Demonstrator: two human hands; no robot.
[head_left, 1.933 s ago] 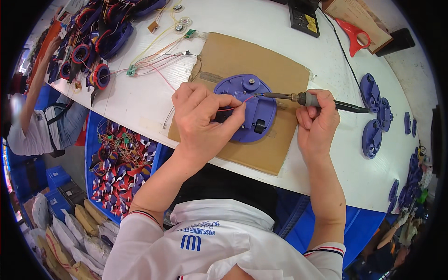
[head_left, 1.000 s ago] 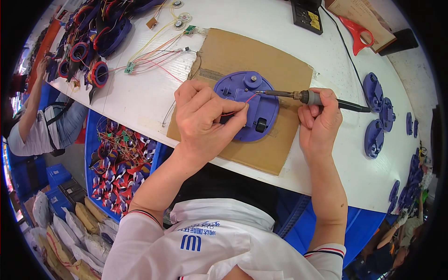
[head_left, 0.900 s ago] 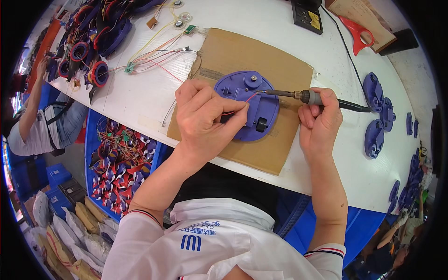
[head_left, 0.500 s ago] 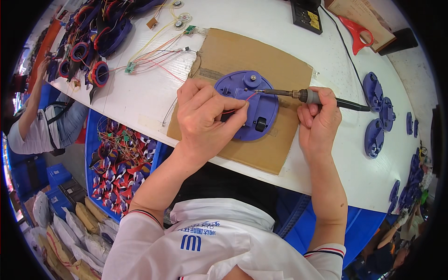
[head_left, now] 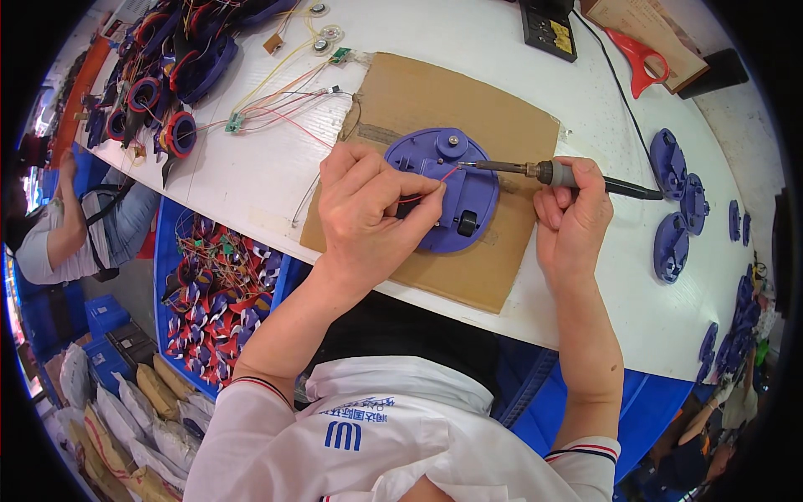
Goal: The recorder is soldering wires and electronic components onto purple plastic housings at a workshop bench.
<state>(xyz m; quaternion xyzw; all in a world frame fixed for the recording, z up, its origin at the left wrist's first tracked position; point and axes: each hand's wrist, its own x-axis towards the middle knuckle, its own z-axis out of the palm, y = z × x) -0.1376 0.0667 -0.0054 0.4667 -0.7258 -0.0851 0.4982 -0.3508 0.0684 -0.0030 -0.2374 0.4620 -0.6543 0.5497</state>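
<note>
A purple oval plastic base (head_left: 474,192) with a small black wheel (head_left: 467,222) lies on a sheet of brown cardboard (head_left: 452,88). My left hand (head_left: 368,205) pinches a thin red wire (head_left: 450,174) over the base's left side, hiding part of it. The wire's end meets the base close to a small metal point. In my right hand (head_left: 575,205) is a soldering iron (head_left: 554,173), held like a pen from the right. Its tip reaches the spot where the wire ends; whether they touch is too small to tell.
Several purple bases (head_left: 672,247) lie to the right. A black tray with a yellow sponge (head_left: 562,36) and red scissors-like handles (head_left: 640,63) are at the back. Wired circuit boards (head_left: 234,122) and purple-red assemblies (head_left: 180,134) fill the left. A blue bin (head_left: 171,326) stands below; a person (head_left: 63,222) works at far left.
My hands, the wire and the iron are almost unmoved. At far left the other person's arm and body have shifted slightly.
</note>
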